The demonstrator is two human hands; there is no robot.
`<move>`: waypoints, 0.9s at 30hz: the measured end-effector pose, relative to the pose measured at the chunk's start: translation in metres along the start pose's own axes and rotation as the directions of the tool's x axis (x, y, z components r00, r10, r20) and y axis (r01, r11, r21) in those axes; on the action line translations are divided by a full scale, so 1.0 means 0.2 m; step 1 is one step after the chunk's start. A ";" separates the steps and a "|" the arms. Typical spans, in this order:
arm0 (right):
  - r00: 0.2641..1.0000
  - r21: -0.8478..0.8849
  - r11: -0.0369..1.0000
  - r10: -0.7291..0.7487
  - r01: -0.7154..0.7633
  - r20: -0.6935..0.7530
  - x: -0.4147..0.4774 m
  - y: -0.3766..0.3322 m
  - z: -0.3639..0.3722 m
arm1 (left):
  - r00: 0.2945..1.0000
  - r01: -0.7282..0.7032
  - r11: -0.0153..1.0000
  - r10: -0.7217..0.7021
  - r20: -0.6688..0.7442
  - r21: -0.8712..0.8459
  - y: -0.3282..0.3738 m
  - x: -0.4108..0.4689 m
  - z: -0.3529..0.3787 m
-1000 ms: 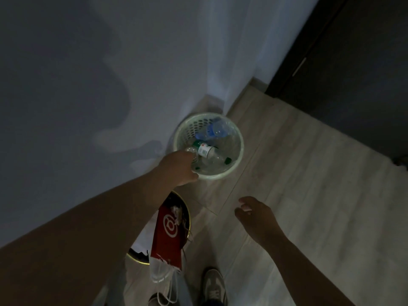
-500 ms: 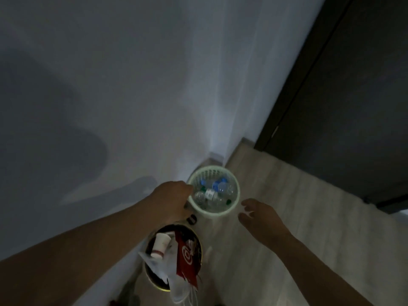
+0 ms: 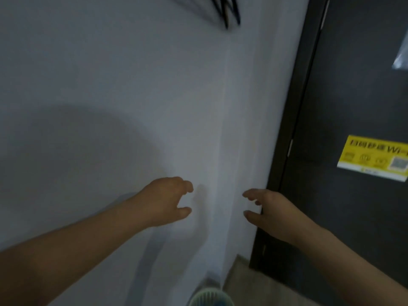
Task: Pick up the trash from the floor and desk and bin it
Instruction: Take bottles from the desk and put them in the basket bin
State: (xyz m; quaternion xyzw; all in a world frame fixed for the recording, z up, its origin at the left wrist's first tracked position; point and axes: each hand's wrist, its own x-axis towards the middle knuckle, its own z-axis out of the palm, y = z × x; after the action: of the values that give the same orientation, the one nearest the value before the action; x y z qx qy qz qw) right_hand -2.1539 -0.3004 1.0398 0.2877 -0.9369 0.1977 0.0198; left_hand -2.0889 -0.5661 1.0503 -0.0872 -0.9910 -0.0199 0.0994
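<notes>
The left hand [image 3: 164,200] hangs in the air with nothing in it, fingers loosely curled and thumb out; the right hand [image 3: 271,212] mirrors it near by, also holding nothing, fingers relaxed. A second ago the left hand was over the bin [image 3: 209,298] at the bottles lying in it; now it has come up and away from the rim, and the view has tipped up with it, so that the bin is only a sliver of pale rim at the bottom edge, below and between the arms. I take that drop as finished; both hands are free for the next piece.

No loose trash shows here; the desk is out of view too, so the person will likely have to turn to find more.

Around the hands: a pale wall [image 3: 110,85] close ahead; a dark door [image 3: 353,217] at right with a yellow sticker [image 3: 373,157]; a strip of floor [image 3: 242,281] beside the bin; a blurred dark shape [image 3: 225,14] high on the wall, too smeared to name. Wall and door hem in the corner; nothing lies between the hands and the bin.
</notes>
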 end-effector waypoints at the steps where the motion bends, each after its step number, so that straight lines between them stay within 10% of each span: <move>1: 0.999 -0.015 0.999 -0.038 0.037 -0.033 0.00 -0.06 -0.11 | 0.999 0.005 1.000 -0.005 -0.041 0.006 0.01 -0.01 -0.12; 15: 0.792 -0.116 0.858 -0.508 0.501 -0.339 0.19 -0.28 -0.92 | 0.880 0.229 0.966 -0.152 -0.450 0.121 0.24 -0.12 -0.99; 27: 0.555 0.022 0.579 -0.770 0.815 -0.315 0.36 -0.48 -0.85 | 0.695 0.655 0.744 -0.523 -0.494 0.133 0.50 -0.54 -1.07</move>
State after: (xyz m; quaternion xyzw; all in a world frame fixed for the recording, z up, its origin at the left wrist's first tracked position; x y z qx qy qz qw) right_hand -2.1748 -0.3471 1.2410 0.6502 -0.6734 0.2817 0.2108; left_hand -1.9259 -0.4975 1.2397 0.2616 -0.9095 0.0801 0.3129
